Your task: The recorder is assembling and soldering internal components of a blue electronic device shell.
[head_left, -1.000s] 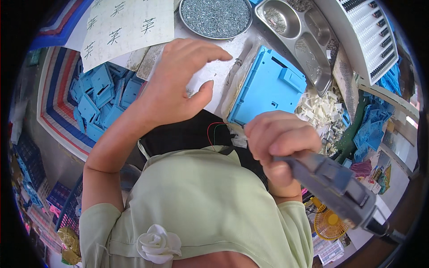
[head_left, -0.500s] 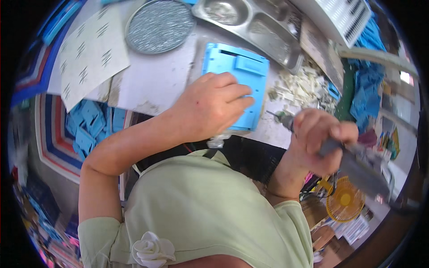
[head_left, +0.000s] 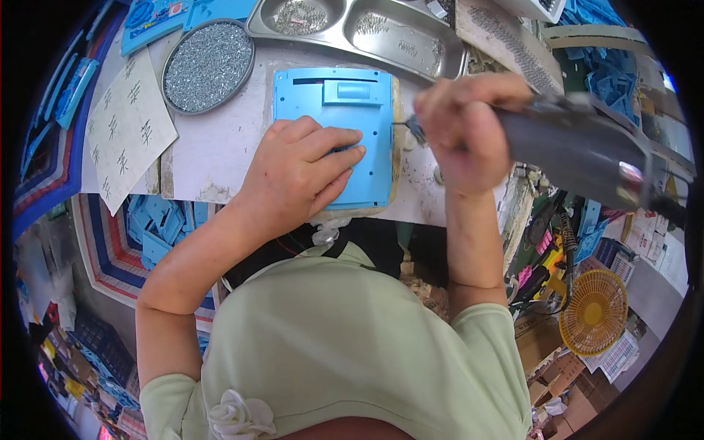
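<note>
A light blue plastic panel (head_left: pixel 375 158) with a raised tab and small holes lies on the table before me. My left hand (head_left: pixel 304 165) rests on its left half, fingers stretched across the surface and slightly bent. To the right of the panel, my right hand (head_left: pixel 469 132) is wrapped round a dark electric screwdriver (head_left: pixel 579 143), its body reaching off to the right. The thin bit (head_left: pixel 400 123) points left at the panel's right edge. Whether it touches the panel I cannot tell. Motion blurs the right hand.
A round dish of small metal screws (head_left: pixel 209 66) stands at the back left, beside a paper sheet with handwriting (head_left: pixel 121 121). A steel compartment tray (head_left: pixel 337 31) holding small metal parts is behind the panel. Lower right is a yellow fan (head_left: pixel 592 312); blue pieces (head_left: pixel 155 224) fill a striped bag at left.
My right hand has brought the screwdriver up and inward, its bit now beside the panel. My left hand stays on the panel, its fingers further left on it. The whole view has shifted.
</note>
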The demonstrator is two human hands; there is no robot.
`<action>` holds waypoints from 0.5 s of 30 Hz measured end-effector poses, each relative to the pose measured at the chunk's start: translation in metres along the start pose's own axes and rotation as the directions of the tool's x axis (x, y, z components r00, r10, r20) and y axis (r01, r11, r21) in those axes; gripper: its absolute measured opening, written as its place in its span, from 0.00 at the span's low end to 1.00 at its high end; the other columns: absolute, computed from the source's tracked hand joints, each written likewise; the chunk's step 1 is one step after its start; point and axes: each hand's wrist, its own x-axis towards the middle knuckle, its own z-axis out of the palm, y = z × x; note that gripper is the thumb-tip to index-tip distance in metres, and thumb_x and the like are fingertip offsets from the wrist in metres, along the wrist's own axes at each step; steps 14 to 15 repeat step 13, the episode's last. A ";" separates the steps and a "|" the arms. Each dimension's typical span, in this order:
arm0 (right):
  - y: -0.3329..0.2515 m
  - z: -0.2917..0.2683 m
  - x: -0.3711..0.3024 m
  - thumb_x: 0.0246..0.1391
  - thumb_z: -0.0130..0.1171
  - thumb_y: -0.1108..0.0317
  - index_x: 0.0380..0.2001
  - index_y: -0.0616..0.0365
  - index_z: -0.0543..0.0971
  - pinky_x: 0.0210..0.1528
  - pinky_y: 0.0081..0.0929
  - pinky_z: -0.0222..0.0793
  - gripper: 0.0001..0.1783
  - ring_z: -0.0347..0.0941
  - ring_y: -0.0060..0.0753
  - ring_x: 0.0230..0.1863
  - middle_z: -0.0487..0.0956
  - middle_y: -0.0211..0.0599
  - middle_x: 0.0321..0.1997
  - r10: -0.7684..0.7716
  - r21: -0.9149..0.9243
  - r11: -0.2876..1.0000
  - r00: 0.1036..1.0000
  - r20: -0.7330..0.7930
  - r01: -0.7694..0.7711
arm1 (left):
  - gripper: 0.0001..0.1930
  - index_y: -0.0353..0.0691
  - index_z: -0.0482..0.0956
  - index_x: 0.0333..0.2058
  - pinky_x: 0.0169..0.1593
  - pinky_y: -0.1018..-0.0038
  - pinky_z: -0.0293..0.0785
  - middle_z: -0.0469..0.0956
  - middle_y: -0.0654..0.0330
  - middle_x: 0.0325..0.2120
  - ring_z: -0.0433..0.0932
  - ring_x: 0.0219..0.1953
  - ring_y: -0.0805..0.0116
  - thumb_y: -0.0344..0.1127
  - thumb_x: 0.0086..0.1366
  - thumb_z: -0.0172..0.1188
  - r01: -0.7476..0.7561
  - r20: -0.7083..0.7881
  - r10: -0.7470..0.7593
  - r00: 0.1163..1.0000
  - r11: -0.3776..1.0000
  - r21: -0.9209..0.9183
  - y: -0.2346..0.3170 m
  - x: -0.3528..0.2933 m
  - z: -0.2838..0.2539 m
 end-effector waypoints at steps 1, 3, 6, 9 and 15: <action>-0.013 0.000 -0.004 0.64 0.53 0.64 0.40 0.58 0.70 0.27 0.32 0.63 0.09 0.62 0.26 0.18 0.64 0.28 0.15 0.016 0.077 0.997 1.000 0.023 -0.018 | 0.17 0.42 0.85 0.44 0.45 0.65 0.69 0.82 0.62 0.46 0.76 0.38 0.62 0.29 0.52 0.68 0.001 -0.003 -0.001 1.000 1.000 -0.006 0.001 -0.001 0.001; -0.032 0.004 -0.020 0.64 0.56 0.61 0.40 0.56 0.69 0.27 0.33 0.62 0.11 0.62 0.26 0.18 0.65 0.28 0.15 0.058 0.044 0.997 0.998 0.039 -0.059 | 0.18 0.42 0.84 0.44 0.44 0.65 0.68 0.82 0.62 0.46 0.76 0.38 0.62 0.29 0.52 0.69 0.005 -0.015 -0.005 1.000 1.000 -0.006 0.001 -0.001 0.001; -0.029 0.014 -0.037 0.62 0.59 0.61 0.39 0.57 0.69 0.28 0.32 0.65 0.13 0.63 0.27 0.19 0.67 0.29 0.17 0.129 0.018 0.992 0.992 -0.016 -0.129 | 0.19 0.42 0.84 0.45 0.48 0.65 0.70 0.79 0.59 0.50 0.77 0.41 0.60 0.30 0.52 0.70 -0.004 0.038 0.006 0.999 0.999 -0.040 -0.002 0.001 -0.001; -0.037 0.012 -0.026 0.60 0.63 0.63 0.39 0.58 0.68 0.27 0.29 0.66 0.15 0.65 0.25 0.20 0.70 0.32 0.20 0.083 0.053 0.995 0.996 -0.015 -0.082 | 0.18 0.42 0.83 0.44 0.56 0.58 0.69 0.75 0.56 0.56 0.76 0.50 0.55 0.34 0.53 0.71 0.128 -0.182 -0.139 0.973 0.989 -0.074 -0.022 0.018 -0.020; -0.047 0.040 -0.006 0.60 0.65 0.56 0.40 0.57 0.69 0.26 0.28 0.63 0.20 0.62 0.25 0.20 0.69 0.31 0.19 0.018 0.109 0.994 0.999 0.046 -0.023 | 0.17 0.45 0.80 0.41 0.69 0.40 0.52 0.71 0.53 0.60 0.64 0.68 0.51 0.43 0.55 0.70 -0.013 -0.083 0.052 0.995 0.909 0.416 -0.035 0.034 -0.022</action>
